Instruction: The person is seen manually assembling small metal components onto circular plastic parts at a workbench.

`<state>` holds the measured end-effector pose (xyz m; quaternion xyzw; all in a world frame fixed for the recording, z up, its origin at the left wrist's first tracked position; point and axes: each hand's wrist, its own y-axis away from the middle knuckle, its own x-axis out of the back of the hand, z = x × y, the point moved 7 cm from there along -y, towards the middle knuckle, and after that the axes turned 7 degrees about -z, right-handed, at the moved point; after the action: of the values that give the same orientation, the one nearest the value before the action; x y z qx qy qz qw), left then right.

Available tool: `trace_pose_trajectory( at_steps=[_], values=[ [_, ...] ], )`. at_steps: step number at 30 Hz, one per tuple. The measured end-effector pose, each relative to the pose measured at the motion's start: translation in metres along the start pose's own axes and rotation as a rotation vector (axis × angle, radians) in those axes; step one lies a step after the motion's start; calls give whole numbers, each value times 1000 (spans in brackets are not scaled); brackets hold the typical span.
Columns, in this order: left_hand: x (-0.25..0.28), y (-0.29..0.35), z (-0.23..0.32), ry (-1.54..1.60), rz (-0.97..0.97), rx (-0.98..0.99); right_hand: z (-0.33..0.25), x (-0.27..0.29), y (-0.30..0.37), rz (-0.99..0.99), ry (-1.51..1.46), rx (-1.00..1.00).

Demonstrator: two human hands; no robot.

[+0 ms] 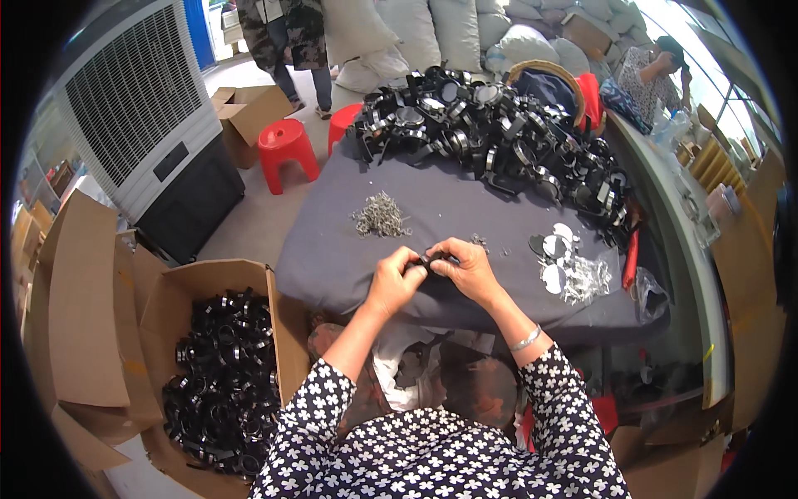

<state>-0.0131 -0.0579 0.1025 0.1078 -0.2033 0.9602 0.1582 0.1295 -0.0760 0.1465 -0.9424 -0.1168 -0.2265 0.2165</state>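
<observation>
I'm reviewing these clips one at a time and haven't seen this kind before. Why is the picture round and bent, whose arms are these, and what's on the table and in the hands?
No machine here: a person wears a wide fisheye camera on the head, looking down, so edges bend near the rim. The arms in spotted sleeves rising from the lower edge are the wearer's own. The left hand and right hand meet over a small black part, pinched between both.

They work at a table covered with grey cloth. On it lie a big heap of black parts at the far side, a small pile of metal springs or clips, and round mirror-like discs with clear bags.

Left of the wearer, a cardboard box holds more black parts. Red stools, a large cooler fan and other people stand beyond.
</observation>
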Motion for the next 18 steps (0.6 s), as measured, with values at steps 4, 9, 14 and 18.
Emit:
trace_pose_trajectory(
  at_steps=[4,9,14,18],
  values=[
    [-4,5,30,-333,155,-244,0,4,-3,-19,54,18],
    [-9,0,32,-432,162,-278,8,8,-28,-175,103,-96],
    [-4,-1,19,-365,170,-224,20,-1,-19,-31,-168,-40],
    [-21,-5,28,-391,80,-247,43,19,19,243,-494,3]
  ],
)
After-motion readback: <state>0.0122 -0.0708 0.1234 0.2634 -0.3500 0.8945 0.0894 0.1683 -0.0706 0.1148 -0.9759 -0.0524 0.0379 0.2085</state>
